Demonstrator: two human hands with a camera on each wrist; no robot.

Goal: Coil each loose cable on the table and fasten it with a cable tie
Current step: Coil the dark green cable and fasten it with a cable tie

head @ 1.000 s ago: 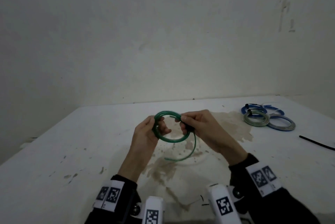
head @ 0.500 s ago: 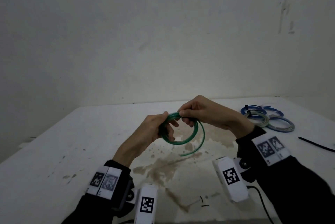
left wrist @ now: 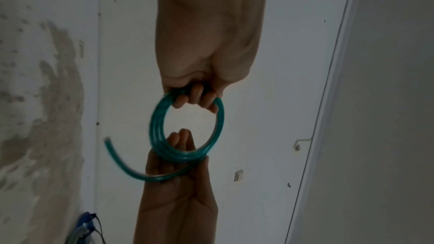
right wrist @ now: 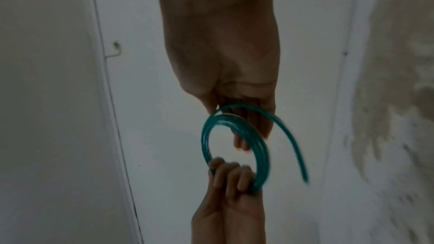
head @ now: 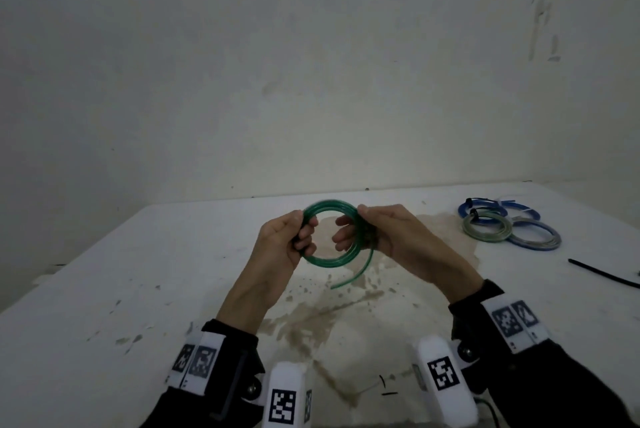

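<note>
A green cable (head: 329, 235) wound into a small coil of several turns is held in the air above a white, stained surface (head: 138, 275) by two bare hands. The coil's left side is gripped by the left hand (head: 277, 247), whose fingers (left wrist: 196, 97) are curled round the bundled turns. The coil's right side is held by the right hand (head: 391, 233); its fingers (right wrist: 241, 136) are passed through the ring, nearly straight, with the thumb laid on the outside of the turns, so the strands seem to be pinched there, though the blurred wrist views leave this uncertain. A short loose end of the cable (head: 353, 275) curves out from under the right fingers and hangs down free. Well beyond the right fingers, three coiled cables (head: 509, 225), blue and greyish, lie on the surface. Further right of them a thin black strip (head: 602, 275) is seen lying flat.
</note>
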